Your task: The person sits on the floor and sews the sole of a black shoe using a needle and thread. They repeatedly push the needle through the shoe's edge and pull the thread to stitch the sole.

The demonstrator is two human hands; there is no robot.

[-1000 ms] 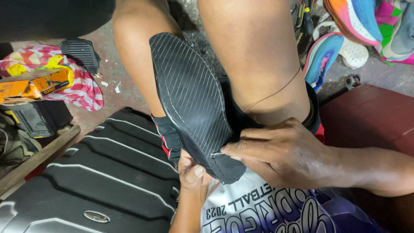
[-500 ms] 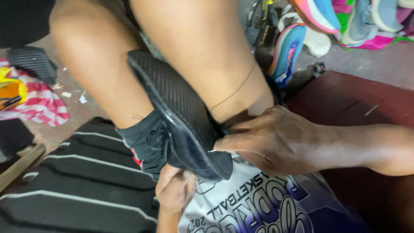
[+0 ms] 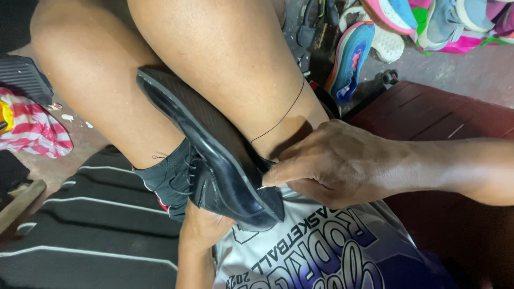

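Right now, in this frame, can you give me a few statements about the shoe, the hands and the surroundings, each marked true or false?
1. The black leather dress shoe is clamped between the person's knees, sole turned up. True.
2. The right hand is lifted clear of the shoe. False: its fingertips press at the sole's edge near the toe.
3. The left hand supports the shoe from below. True.
4. A thin black thread crosses one leg. True.
5. The blue running shoe lies on the person's lap. False: it lies on the floor beyond the knees.

Count: one black shoe point(image 3: 214, 155) in hand; two hands, left hand point(image 3: 206, 225) and right hand point(image 3: 342, 163); one black thread point(image 3: 281, 118); one blue sneaker point(image 3: 350, 59).
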